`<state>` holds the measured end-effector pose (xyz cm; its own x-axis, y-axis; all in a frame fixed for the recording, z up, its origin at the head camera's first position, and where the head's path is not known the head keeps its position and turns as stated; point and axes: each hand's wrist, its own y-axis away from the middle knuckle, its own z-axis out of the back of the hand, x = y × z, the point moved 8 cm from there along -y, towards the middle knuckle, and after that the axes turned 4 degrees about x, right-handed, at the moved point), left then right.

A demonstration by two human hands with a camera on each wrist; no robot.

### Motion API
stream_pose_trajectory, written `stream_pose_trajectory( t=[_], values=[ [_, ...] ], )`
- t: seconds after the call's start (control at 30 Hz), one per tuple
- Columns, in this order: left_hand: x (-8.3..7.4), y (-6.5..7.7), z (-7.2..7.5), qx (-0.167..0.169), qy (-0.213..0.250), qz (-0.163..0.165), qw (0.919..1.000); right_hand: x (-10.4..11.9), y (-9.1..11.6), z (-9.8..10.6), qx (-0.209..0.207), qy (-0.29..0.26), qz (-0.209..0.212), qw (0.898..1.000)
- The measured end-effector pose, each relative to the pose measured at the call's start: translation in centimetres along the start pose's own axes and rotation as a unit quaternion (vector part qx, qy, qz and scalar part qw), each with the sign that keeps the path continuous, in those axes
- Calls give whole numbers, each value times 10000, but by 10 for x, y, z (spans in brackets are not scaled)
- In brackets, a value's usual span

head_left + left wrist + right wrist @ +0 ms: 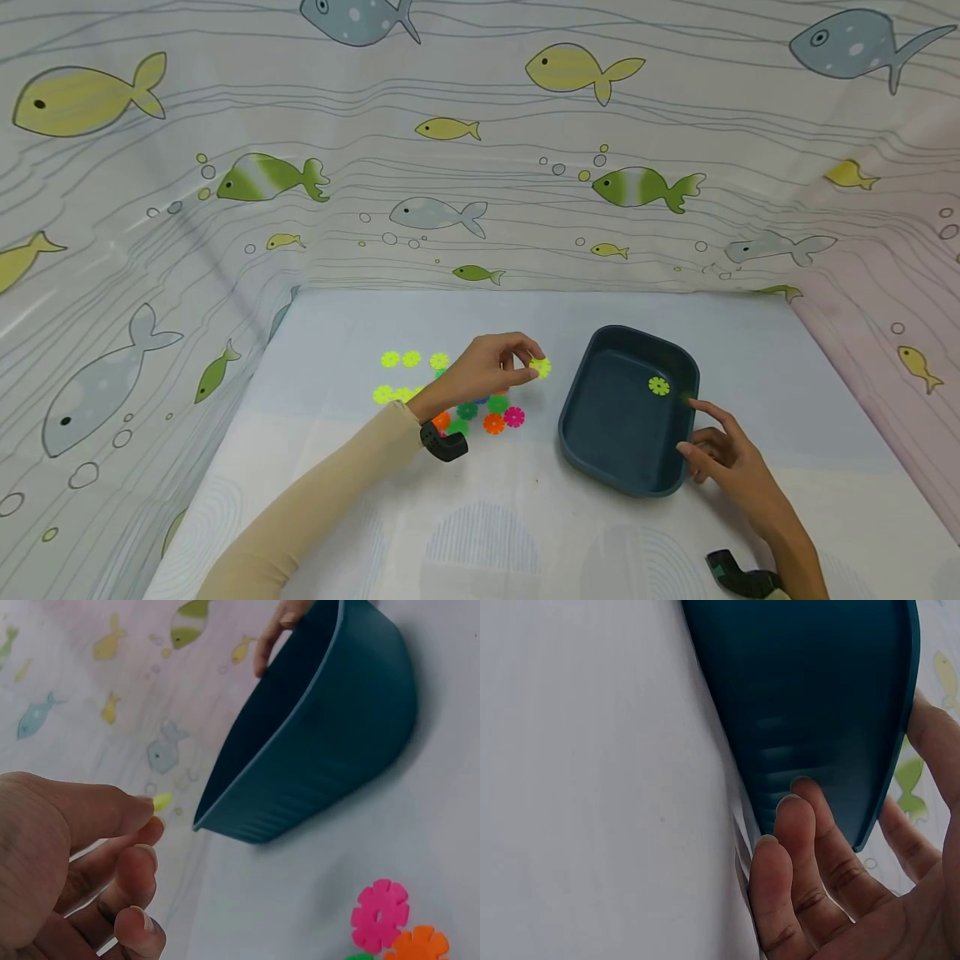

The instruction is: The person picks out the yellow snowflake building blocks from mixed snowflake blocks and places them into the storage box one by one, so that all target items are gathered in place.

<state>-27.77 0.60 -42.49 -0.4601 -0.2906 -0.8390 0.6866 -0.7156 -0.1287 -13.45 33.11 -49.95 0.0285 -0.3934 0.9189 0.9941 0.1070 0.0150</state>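
Note:
My left hand [483,367] pinches a yellow flower-shaped plastic disc [540,367] between thumb and forefinger, raised left of a dark blue bin [626,479]. In the left wrist view only the edge of that disc [162,802] shows past the fingertips. Another yellow disc [658,386] lies inside the bin, toward its right side. At the bin's right wall, my right hand [731,458] holds the rim. Its thumb and forefinger reach over the rim, while the other fingers [793,832] lie along the outside wall.
Several loose discs lie left of the bin, partly hidden by the left forearm: pink [513,417], orange [493,423], green [467,410]. Farther left are yellow discs [390,359] in two rough rows. A fish-print sheet [450,167] hangs behind and along both sides of the table.

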Motion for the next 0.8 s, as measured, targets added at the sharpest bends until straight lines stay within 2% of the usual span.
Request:
stream_pose_trajectory(
  t=[0.6, 0.8],
  values=[
    [-30, -29, -35, 407, 394, -335, 9978, -2, 0, 0, -40, 66, 21, 10000],
    [-35, -39, -46, 490, 367, -405, 9973, -2, -1, 1, -15, 65, -9, 10000]
  ],
)
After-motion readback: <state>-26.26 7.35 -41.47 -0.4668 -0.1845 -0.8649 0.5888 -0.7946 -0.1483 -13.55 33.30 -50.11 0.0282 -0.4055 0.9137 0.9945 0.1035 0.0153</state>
